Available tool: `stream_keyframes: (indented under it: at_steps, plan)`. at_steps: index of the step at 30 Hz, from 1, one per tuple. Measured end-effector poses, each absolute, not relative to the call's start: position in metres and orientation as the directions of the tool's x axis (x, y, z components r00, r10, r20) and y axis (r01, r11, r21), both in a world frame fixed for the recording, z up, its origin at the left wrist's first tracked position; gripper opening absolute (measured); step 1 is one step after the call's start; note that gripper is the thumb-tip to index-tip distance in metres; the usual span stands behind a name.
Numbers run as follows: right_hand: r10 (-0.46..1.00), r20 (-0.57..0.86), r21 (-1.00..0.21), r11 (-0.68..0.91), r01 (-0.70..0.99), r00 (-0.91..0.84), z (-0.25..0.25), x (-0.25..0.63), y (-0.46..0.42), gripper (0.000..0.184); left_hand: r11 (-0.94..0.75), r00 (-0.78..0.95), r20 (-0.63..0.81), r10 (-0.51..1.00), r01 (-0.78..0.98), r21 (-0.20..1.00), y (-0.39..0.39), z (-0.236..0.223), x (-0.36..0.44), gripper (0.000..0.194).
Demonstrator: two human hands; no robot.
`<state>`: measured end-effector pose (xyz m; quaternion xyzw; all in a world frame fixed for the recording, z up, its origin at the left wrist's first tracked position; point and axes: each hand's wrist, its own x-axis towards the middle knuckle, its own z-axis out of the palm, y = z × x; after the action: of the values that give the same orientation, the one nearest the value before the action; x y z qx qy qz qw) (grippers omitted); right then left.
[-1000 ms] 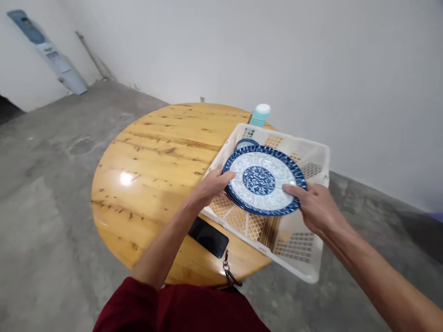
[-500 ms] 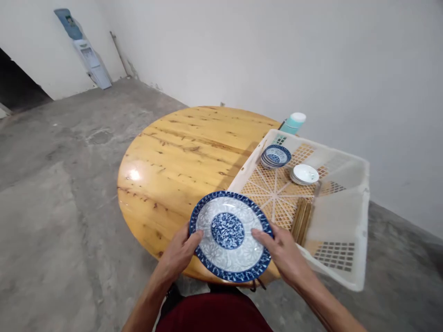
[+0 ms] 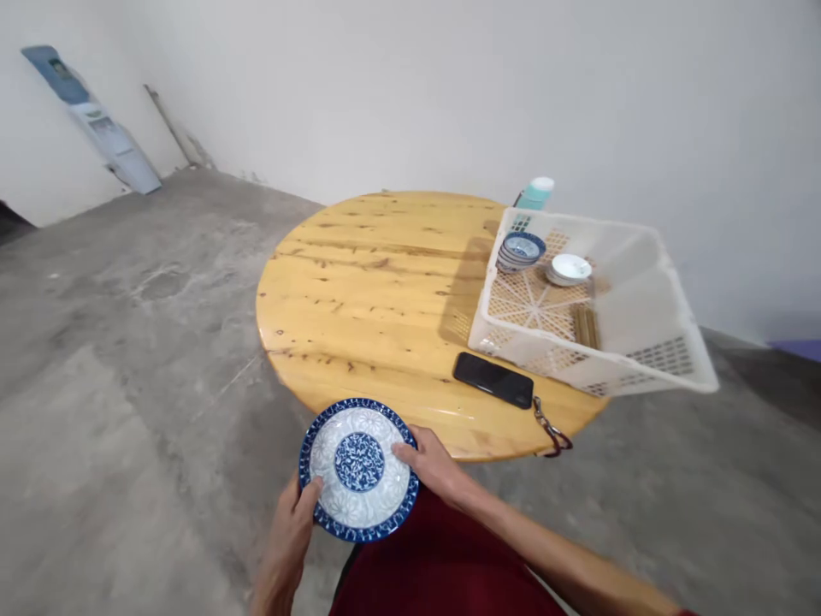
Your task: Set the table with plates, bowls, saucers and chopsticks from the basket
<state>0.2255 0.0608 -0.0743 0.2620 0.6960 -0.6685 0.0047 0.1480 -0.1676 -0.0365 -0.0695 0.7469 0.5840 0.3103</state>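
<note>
1. Carried across from above the white crate (image 3: 634,274) 1 second ago, the blue-and-white plate (image 3: 359,462) is now off the near edge of the round wooden table (image 3: 359,299), toward 7 o'clock in the view, its patterned face up.
2. Left hand (image 3: 290,526): grasping the plate's rim at about 8 o'clock, thumb on top; the other fingers are mostly hidden beneath, and the forearm is cut off by the lower border.
3. Right hand (image 3: 440,466): grasping the rim near 3 o'clock, thumb likewise on the face, remaining fingers largely out of sight underneath. Whether more plates sit below is impossible to tell.
4. At 3 o'clock stands the crate, its outer end jutting past the table edge. Inside, a stack of blue-rimmed bowls (image 3: 522,250) sits toward 10 o'clock; just beside it are stacked white dishes (image 3: 569,269), both hard to count.
5. Nearer 6 o'clock in the crate lies a bundle of brown sticks (image 3: 585,327), partly hidden by the near wall.
6. A teal container with a white top (image 3: 535,194), at 2 o'clock, shows only in part behind the crate.
7. At 4 o'clock, a black phone (image 3: 493,379) lies flat, a clipped strap (image 3: 550,428) beside it.
</note>
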Motion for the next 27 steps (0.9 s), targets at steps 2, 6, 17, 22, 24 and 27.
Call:
stream_keyframes:
  at_steps: [2, 6, 17, 22, 24, 27]
  plan:
    - [0.374, -0.359, -0.926, -0.029, 0.376, -0.855, -0.075, 0.214, 0.046, 0.027, 0.302, -0.809, -0.529, 0.256, -0.453, 0.839, -0.181, -0.038, 0.134, 0.063]
    - [0.400, -0.349, -0.930, -0.037, 0.366, -0.847, -0.079, 0.187, 0.036, 0.024, 0.306, -0.790, -0.546, 0.277, -0.466, 0.830, -0.189, -0.047, 0.102, 0.067]
    - [0.612, -0.443, -0.883, -0.175, 0.435, -0.655, -0.114, 0.091, 0.045, 0.015, 0.470, -0.694, -0.595, 0.405, -0.400, 0.787, -0.156, -0.072, -0.039, 0.070]
    - [0.707, -0.459, -0.879, -0.275, 0.390, -0.538, -0.125, 0.048, 0.057, 0.014, 0.533, -0.598, -0.628, 0.498, -0.360, 0.766, -0.118, -0.080, -0.113, 0.069]
    - [0.734, -0.458, -0.882, -0.303, 0.362, -0.502, -0.129, 0.032, 0.064, 0.015, 0.534, -0.593, -0.622, 0.511, -0.348, 0.771, -0.098, -0.083, -0.138, 0.070]
    - [0.776, -0.463, -0.876, -0.326, 0.356, -0.428, -0.132, 0.011, 0.077, 0.016, 0.566, -0.566, -0.613, 0.551, -0.286, 0.773, -0.064, -0.085, -0.171, 0.067]
